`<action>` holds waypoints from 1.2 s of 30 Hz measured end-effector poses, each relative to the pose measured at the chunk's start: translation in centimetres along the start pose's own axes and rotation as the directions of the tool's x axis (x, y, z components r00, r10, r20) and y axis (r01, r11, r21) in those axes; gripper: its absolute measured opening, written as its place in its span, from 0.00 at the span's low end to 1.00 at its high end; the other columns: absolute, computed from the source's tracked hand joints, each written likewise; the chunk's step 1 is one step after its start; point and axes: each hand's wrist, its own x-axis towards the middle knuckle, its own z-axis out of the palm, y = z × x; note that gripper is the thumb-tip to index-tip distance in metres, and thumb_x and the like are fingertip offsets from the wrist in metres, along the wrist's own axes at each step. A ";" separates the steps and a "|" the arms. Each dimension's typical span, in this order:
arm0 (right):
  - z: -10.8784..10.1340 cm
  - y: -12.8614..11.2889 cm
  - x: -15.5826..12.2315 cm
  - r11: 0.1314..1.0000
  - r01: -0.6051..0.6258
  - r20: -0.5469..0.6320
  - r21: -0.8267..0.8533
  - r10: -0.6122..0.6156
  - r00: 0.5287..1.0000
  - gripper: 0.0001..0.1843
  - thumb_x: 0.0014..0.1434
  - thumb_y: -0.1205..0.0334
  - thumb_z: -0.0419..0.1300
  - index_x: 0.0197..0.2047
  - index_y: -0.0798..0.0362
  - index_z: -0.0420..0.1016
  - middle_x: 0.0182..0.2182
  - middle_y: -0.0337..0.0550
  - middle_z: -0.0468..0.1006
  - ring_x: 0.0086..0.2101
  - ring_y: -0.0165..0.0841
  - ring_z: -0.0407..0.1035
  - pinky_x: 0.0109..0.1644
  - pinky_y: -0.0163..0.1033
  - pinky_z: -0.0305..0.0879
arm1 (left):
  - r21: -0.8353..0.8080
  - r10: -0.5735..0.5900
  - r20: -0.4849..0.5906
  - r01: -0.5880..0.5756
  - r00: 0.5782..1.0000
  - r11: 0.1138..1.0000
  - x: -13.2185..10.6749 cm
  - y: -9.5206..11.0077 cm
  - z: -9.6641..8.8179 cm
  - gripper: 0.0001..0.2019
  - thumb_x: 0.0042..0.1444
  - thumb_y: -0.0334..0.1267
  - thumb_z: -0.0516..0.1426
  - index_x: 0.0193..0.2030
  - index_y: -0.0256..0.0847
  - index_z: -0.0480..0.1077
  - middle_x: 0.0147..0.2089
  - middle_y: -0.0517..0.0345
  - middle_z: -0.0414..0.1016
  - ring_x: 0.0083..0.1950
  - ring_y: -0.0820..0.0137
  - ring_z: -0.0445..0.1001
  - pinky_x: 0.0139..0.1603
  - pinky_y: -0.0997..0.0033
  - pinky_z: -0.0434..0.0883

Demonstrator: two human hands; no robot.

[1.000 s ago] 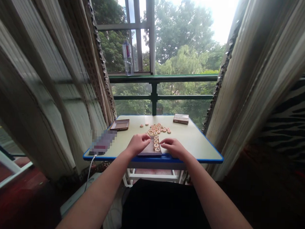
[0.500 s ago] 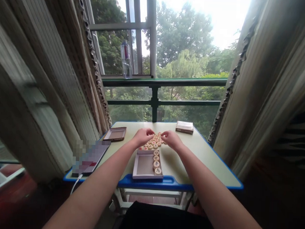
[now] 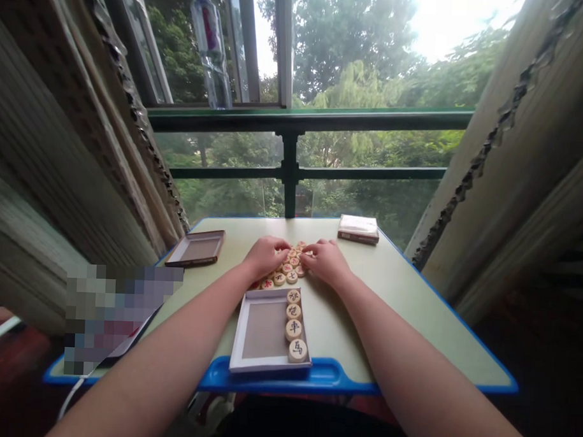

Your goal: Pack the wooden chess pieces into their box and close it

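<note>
Several round wooden Chinese chess pieces (image 3: pixel 292 262) lie grouped on the table behind an open box tray (image 3: pixel 263 329). At the group's left side is my left hand (image 3: pixel 266 256), its fingers bent and apart, touching the nearest pieces. From the right, my right hand (image 3: pixel 326 261) rests against the group with loosely curved fingers. Neither hand lifts a piece. Along the tray's right wall stands a column of pieces with black characters, the nearest piece (image 3: pixel 297 350) at the front. Some loose pieces are hidden under my fingers.
A shallow box lid (image 3: pixel 197 248) lies at the table's back left, and a closed box (image 3: pixel 359 229) at the back right. A blurred flat device (image 3: pixel 130 321) with a white cable sits at the left edge. Beyond the table (image 3: pixel 412 325) runs a green railing (image 3: pixel 371 121).
My view has tilted down and come closer to the table. Both hands have settled lower against the loose pieces, one on each side. The column in the tray looks the same.
</note>
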 end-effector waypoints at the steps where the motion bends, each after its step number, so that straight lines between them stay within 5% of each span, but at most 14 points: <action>1: 0.1 -0.1 0.0 1.000 -0.002 0.002 0.001 0.002 1.000 0.15 0.52 0.52 0.55 0.38 0.46 0.78 0.34 0.45 0.72 0.37 0.35 0.60 0.43 0.37 0.53 | 0.004 0.007 -0.015 -0.007 1.000 1.000 -0.1 0.1 0.0 0.10 0.49 0.37 0.53 0.33 0.38 0.76 0.34 0.55 0.78 0.37 0.68 0.73 0.42 0.71 0.67; 15: 0.2 -0.5 0.2 0.996 -0.090 0.006 0.024 0.090 0.996 0.14 0.47 0.56 0.59 0.37 0.49 0.78 0.33 0.46 0.72 0.37 0.36 0.60 0.42 0.37 0.55 | -0.131 -0.090 0.038 0.095 0.995 0.987 -0.6 0.2 -0.6 0.11 0.47 0.38 0.54 0.33 0.37 0.75 0.33 0.55 0.78 0.34 0.70 0.74 0.37 0.74 0.68; 36: 0.2 0.1 0.4 0.999 -0.024 0.048 0.028 0.023 0.999 0.15 0.45 0.53 0.60 0.36 0.47 0.78 0.31 0.43 0.73 0.34 0.35 0.60 0.41 0.37 0.55 | -0.168 -0.123 0.040 0.128 0.992 0.977 -0.7 0.4 -1.0 0.11 0.47 0.38 0.54 0.34 0.36 0.75 0.33 0.54 0.78 0.34 0.69 0.74 0.37 0.73 0.68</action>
